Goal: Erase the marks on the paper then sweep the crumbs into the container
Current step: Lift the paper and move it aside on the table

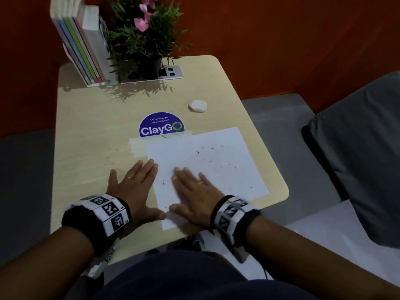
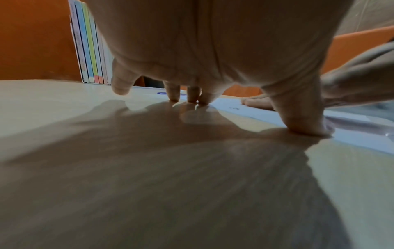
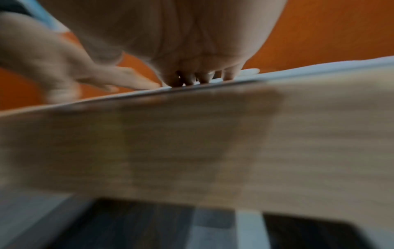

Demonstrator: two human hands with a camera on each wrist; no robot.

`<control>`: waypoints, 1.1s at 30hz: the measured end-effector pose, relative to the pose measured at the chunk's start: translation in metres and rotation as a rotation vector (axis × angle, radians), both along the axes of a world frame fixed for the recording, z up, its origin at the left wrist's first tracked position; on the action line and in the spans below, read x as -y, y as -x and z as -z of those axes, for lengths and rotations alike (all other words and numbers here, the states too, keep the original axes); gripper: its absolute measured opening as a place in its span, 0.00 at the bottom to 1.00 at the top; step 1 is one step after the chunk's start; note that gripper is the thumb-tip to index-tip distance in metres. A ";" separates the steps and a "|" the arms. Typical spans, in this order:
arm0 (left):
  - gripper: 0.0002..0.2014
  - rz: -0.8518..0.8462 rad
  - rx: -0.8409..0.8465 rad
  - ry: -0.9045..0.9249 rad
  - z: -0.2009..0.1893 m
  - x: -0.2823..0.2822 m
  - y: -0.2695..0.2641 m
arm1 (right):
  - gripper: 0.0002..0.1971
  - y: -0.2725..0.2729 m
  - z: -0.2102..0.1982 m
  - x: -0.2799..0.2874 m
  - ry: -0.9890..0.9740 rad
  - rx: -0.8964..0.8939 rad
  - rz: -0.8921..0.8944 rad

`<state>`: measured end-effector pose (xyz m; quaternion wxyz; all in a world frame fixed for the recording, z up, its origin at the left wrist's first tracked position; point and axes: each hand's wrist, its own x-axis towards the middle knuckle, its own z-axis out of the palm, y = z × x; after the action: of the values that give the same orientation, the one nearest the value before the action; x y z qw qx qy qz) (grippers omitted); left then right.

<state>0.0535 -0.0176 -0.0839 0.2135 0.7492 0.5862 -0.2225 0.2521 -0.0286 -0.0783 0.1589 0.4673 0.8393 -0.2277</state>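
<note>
A white sheet of paper (image 1: 216,169) lies on the pale wood table (image 1: 91,135), its far left corner held by masking tape (image 1: 140,146). Dark eraser crumbs (image 1: 211,162) and faint marks are scattered over it. My left hand (image 1: 134,182) rests flat on the table at the paper's left edge, fingers straight, thumb (image 2: 302,121) at the near corner. My right hand (image 1: 190,191) lies flat on the paper's near left part, fingers extended and blurred. A white eraser (image 1: 197,106) sits alone farther back on the table. No container shows in any view.
A round blue ClayGo sticker (image 1: 161,126) lies behind the paper. Upright books (image 1: 80,48), a potted plant (image 1: 142,40) and a silver socket panel (image 1: 171,72) stand at the table's far edge. A grey cushioned seat (image 1: 357,148) is on the right.
</note>
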 end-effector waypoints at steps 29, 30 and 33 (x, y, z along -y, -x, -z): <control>0.60 0.074 -0.038 0.032 -0.013 0.002 0.006 | 0.40 0.082 -0.007 -0.098 0.149 -0.083 0.205; 0.60 0.078 -0.061 0.042 -0.014 0.001 0.005 | 0.40 0.075 -0.003 -0.101 0.139 -0.071 0.210; 0.60 0.092 -0.091 0.070 -0.012 0.000 0.005 | 0.40 0.033 0.005 -0.098 0.098 -0.062 0.344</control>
<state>0.0490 -0.0177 -0.0719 0.2021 0.7567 0.5520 -0.2861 0.2189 0.0698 -0.0832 0.1142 0.5884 0.7395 -0.3064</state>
